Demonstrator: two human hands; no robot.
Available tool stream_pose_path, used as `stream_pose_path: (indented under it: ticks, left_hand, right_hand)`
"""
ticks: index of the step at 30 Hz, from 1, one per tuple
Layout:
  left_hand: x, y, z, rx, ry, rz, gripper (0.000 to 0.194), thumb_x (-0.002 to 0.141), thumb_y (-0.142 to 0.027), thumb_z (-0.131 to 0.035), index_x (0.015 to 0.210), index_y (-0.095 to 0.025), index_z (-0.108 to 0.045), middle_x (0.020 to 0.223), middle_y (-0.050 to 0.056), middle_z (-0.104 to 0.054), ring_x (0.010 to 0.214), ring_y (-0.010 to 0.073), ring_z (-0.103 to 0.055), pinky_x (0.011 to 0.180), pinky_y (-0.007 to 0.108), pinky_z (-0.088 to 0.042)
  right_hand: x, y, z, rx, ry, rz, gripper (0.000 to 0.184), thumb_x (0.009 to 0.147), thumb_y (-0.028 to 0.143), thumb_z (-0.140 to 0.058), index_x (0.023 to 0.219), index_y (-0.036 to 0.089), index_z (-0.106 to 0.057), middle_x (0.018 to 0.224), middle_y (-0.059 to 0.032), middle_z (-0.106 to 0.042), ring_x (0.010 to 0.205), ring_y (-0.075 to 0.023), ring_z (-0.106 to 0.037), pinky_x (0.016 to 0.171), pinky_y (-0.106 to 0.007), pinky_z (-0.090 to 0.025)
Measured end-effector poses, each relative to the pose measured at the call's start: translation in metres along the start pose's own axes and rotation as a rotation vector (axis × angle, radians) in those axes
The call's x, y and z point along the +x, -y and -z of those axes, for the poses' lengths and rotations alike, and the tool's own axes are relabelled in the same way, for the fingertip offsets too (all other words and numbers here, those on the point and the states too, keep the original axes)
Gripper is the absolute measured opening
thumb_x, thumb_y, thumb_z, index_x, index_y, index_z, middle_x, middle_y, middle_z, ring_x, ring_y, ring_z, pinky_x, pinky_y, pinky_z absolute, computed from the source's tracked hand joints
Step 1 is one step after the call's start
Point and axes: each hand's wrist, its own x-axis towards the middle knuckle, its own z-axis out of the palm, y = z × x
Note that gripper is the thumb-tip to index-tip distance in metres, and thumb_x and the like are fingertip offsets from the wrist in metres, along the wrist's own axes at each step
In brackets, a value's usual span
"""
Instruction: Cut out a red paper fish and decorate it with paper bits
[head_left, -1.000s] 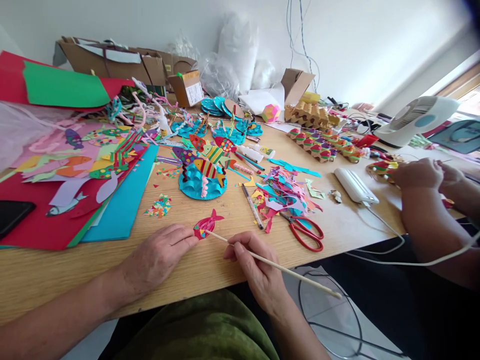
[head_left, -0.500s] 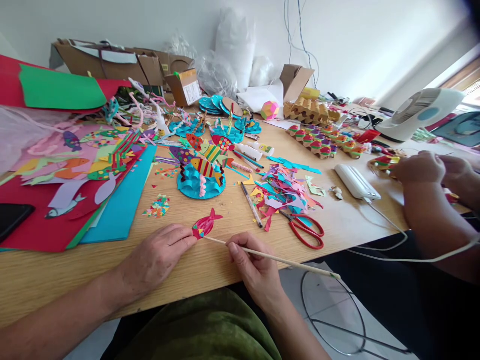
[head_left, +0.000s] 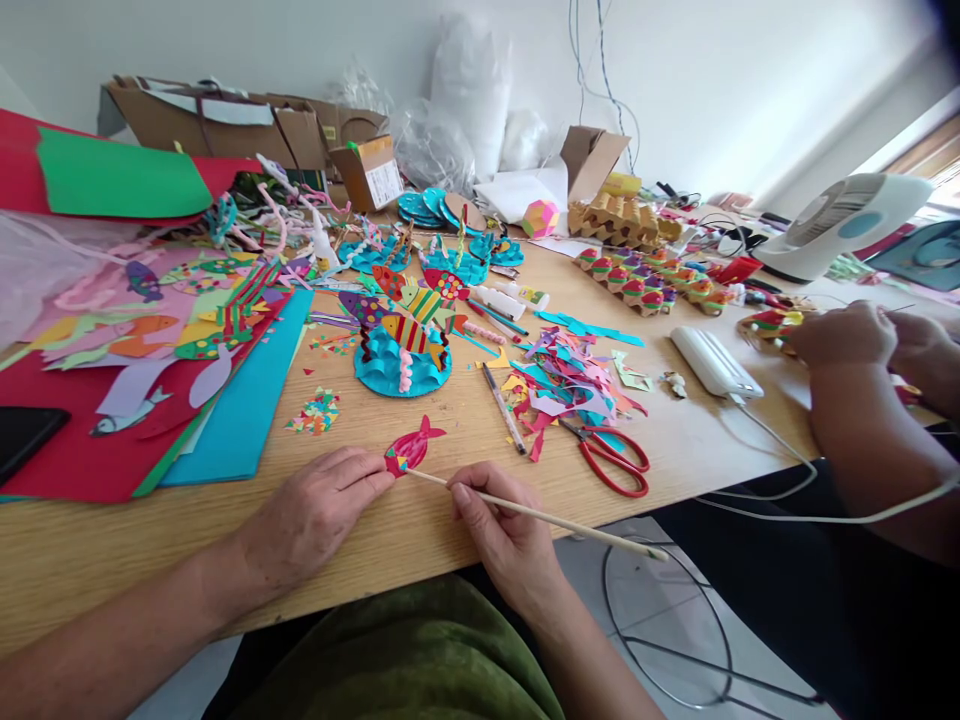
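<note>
At lower centre, the right hand [head_left: 506,530] pinches a slender, pale wooden stick [head_left: 570,522]. The left hand [head_left: 315,510], palm down, touches a flat crimson paper fish [head_left: 412,449]; its grip cannot be determined.

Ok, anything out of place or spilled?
Loose paper scraps lie heaped beside the scissors, untidy but not clearly spilled. The white cable sags off the table, looking snag-prone. The red fish at the left hand looks fine.

From here I see green, velvety clothing [head_left: 397,665] beside dark cloth [head_left: 259,650]. The left hand [head_left: 322,505] and right hand [head_left: 510,535] are bare.
</note>
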Motion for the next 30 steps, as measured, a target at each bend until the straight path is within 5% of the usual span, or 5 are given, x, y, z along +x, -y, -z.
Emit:
stream_pose_path:
  ticks: [30]
  left_hand:
    - [0.002,-0.0011,-0.0005,0.041,-0.038,-0.034,0.036,0.094,-0.007,-0.031,0.101,-0.012,-0.066,0.095,0.008,-0.069,0.092,0.0167,-0.063,0.083,0.029,-0.056]
  right_hand:
    - [0.0009,-0.0008,-0.0012,0.017,-0.002,0.048,0.02,0.091,0.023,-0.047,0.073,0.017,-0.056,0.058,0.0025,-0.053,0.053,-0.0109,-0.048,0.052,-0.022,-0.035]
